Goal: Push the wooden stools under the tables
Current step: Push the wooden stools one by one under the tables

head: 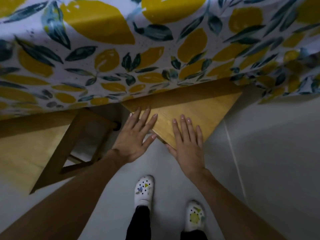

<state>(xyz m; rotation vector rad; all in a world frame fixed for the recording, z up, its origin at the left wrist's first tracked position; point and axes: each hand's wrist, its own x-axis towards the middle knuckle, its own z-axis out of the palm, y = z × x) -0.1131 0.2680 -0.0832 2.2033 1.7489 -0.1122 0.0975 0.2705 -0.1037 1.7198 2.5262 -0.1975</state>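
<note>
A wooden stool (pixel 204 108) shows its light square seat as a corner poking out from under the table's lemon-print cloth (pixel 121 54); the far part of the seat is hidden under the cloth. My left hand (pixel 135 135) lies flat with fingers spread on the seat's near-left edge. My right hand (pixel 187 144) rests flat on the seat's near corner, fingers apart. A second wooden stool (pixel 26 149) stands at the left, its seat partly under the cloth and its legs and rungs showing.
The floor (pixel 268 161) is pale grey tile with a seam at the right. My two feet in white patterned clogs (pixel 144 189) stand just behind the stool. The cloth hangs low over the table's edge.
</note>
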